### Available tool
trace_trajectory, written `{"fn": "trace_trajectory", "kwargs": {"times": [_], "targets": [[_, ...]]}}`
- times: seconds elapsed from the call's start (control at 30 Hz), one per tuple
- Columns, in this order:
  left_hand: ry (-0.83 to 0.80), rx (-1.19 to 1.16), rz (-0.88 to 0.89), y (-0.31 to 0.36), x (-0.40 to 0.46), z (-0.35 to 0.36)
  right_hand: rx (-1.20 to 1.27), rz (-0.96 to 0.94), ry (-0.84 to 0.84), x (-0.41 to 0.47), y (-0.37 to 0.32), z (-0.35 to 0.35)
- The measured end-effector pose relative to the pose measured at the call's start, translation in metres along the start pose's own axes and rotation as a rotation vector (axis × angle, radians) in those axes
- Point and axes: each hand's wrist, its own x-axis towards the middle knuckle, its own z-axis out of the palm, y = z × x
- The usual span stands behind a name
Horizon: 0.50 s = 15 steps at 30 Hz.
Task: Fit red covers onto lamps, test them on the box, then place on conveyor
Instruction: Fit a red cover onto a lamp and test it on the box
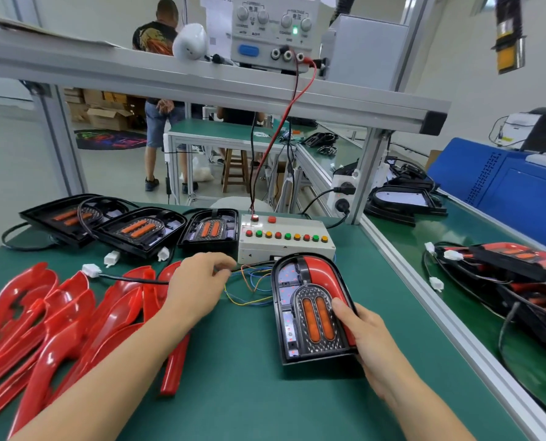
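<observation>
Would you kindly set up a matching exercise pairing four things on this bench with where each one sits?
Things:
1. covered lamp
2. loose red covers
3. test box
4. uncovered lamps

Places:
A. behind the lamp, at the bench's far edge
B. piled at near left
C. held by the right hand
D. in a row left of the box

Pairs: 1-C, 2-B, 3-A, 4-D

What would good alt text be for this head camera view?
A person's right hand grips a lamp with its red cover fitted, while the left hand pinches wires before the button test box. Loose red covers and three uncovered lamps lie left.
</observation>
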Motion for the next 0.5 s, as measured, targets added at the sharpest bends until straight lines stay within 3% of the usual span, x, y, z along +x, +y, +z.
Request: {"fn": "trace_trajectory", "kwargs": {"times": [0.27, 0.5], "targets": [[0.175, 0.183, -0.109, -0.03, -0.001, -0.04, -0.119, 0.001, 0.093, 0.013, 0.001, 0.0], [0.186, 0.58, -0.291, -0.064, 0.001, -0.079, -0.539, -0.1, 0.177, 0.012, -0.012, 0.006]]}}
